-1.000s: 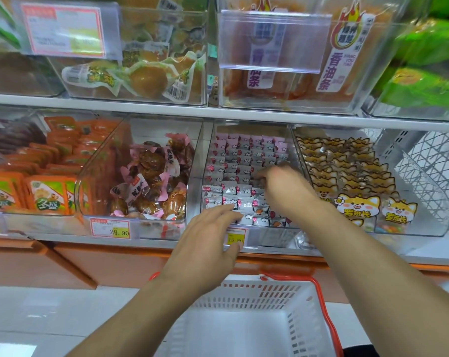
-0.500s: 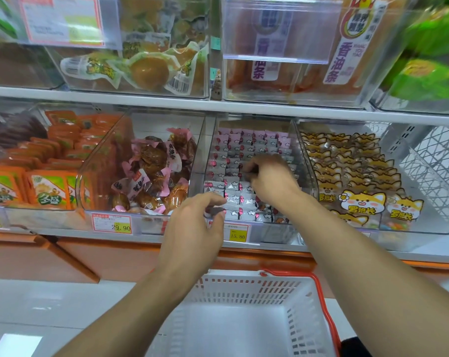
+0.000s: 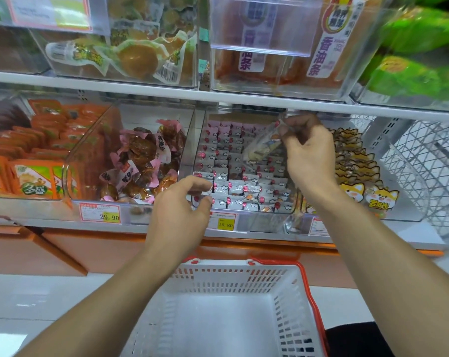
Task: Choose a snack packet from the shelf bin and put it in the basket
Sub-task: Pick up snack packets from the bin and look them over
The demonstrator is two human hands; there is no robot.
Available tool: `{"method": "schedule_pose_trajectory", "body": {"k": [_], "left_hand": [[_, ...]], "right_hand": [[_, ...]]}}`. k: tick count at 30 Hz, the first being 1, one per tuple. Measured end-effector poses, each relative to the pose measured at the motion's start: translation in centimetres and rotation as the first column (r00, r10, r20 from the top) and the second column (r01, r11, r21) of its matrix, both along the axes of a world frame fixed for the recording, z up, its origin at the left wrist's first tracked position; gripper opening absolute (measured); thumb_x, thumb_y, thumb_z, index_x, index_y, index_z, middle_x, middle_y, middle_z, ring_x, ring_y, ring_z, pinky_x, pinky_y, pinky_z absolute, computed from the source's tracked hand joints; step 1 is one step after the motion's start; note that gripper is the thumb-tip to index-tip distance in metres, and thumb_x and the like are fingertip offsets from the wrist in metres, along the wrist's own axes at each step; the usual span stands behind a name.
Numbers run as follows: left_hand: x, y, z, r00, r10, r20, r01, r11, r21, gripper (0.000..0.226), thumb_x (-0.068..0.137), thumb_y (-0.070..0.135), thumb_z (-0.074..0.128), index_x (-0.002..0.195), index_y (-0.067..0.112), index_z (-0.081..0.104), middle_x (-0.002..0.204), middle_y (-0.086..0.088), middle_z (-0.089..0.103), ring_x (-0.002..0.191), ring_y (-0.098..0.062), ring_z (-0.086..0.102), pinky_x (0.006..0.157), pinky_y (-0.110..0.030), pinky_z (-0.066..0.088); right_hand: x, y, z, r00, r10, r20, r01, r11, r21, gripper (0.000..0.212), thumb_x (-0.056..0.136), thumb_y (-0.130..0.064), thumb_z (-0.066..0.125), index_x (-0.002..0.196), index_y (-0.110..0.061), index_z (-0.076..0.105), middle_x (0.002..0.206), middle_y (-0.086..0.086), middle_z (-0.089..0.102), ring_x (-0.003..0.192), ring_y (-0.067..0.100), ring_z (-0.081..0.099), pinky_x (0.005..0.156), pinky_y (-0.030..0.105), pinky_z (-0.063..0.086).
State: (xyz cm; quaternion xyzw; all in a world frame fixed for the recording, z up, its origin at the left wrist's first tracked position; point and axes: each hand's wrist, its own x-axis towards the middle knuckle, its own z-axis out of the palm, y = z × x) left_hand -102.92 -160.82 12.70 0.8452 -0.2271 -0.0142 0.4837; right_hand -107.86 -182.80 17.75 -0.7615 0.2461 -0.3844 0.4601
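I see my right hand (image 3: 309, 155) raised above the middle bin (image 3: 200, 140), thumb and fingertips pinching the top corner of one packet (image 3: 260, 148). The packet is a small, glossy, clear-and-white plastic pouch; it hangs tilted, lower end to the left, clear of the rows beneath it. Its print is blurred and I cannot read it.

My left hand (image 3: 178, 215) sits at the bin's front lip, fingers loosely curled and holding nothing, fingertips touching the front row of packets.

The bin is clear, hard plastic with slanted walls, packed with neat rows of white-and-pink pouches. A yellow price tag (image 3: 224, 222) marked 15.80 is on its front.

To the left is a like bin of lumpy brown snacks (image 3: 141, 163) in pink-edged wrap; to the right are packs (image 3: 357, 189) printed with cartoon animals. The upper shelf edge (image 3: 244, 97) lies just above my right fingers.

The basket (image 3: 244, 276) stands below the hands: white perforated plastic, orange rim, nothing visible inside.
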Motion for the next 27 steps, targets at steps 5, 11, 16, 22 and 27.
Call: {"method": "schedule_pose_trajectory", "body": {"k": [5, 11, 16, 22, 27], "left_hand": [[-0.3, -0.3, 0.4, 0.988, -0.030, -0.153, 0.006, 0.988, -0.152, 0.015, 0.093, 0.016, 0.072, 0.104, 0.026, 0.070, 0.098, 0.013, 0.072, 0.091, 0.001, 0.067, 0.086, -0.021, 0.056], [-0.7, -0.8, 0.1, 0.852, -0.190, -0.489, -0.015, 0.923, -0.385, 0.024, 0.092, 0.029, 0.073, 0.114, 0.021, 0.069, 0.090, 0.000, 0.080, 0.091, -0.018, 0.076, 0.084, -0.033, 0.060], [-0.4, -0.5, -0.1, 0.844, -0.183, -0.505, -0.067, 0.897, -0.437, 0.013, 0.097, 0.021, 0.066, 0.096, 0.018, 0.078, 0.087, -0.005, 0.079, 0.085, -0.016, 0.076, 0.072, -0.020, 0.059], [0.0, -0.2, -0.2, 0.850, -0.163, -0.500, -0.067, 0.910, -0.410, 0.030, 0.100, 0.019, 0.061, 0.077, 0.030, 0.077, 0.083, -0.004, 0.078, 0.081, -0.015, 0.076, 0.068, -0.020, 0.058], [0.2, -0.5, -0.5, 0.813, -0.169, -0.558, -0.082, 0.914, -0.397, 0.029, 0.101, 0.018, 0.060, 0.078, 0.026, 0.075, 0.082, 0.001, 0.078, 0.086, -0.020, 0.077, 0.068, -0.021, 0.059]], "right_hand": [[-2.9, 2.0, -0.9, 0.998, 0.030, 0.054, -0.039, 0.984, 0.173, 0.006, 0.099, -0.020, 0.065, 0.096, -0.025, 0.064, 0.097, -0.003, 0.074, 0.093, 0.010, 0.070, 0.081, 0.025, 0.056], [-5.3, 4.3, -1.5, 0.970, 0.129, 0.205, -0.241, 0.626, 0.742, 0.002, 0.099, -0.006, 0.060, 0.100, -0.006, 0.062, 0.104, 0.010, 0.076, 0.097, 0.019, 0.075, 0.083, 0.028, 0.061], [-6.1, 4.1, -2.6, 0.967, 0.168, 0.189, -0.249, 0.501, 0.829, 0.015, 0.097, -0.004, 0.062, 0.112, -0.001, 0.062, 0.109, 0.015, 0.076, 0.096, 0.022, 0.076, 0.077, 0.028, 0.062], [-6.1, 3.3, -3.7, 0.965, 0.219, 0.143, -0.237, 0.500, 0.833, 0.016, 0.097, -0.006, 0.063, 0.112, -0.003, 0.060, 0.093, 0.008, 0.079, 0.086, 0.020, 0.077, 0.073, 0.026, 0.061], [-6.7, 3.4, -4.0, 0.938, 0.347, 0.001, -0.284, 0.768, 0.574, 0.026, 0.099, -0.019, 0.063, 0.120, -0.035, 0.065, 0.122, -0.019, 0.071, 0.114, 0.004, 0.066, 0.086, 0.034, 0.057]]}}
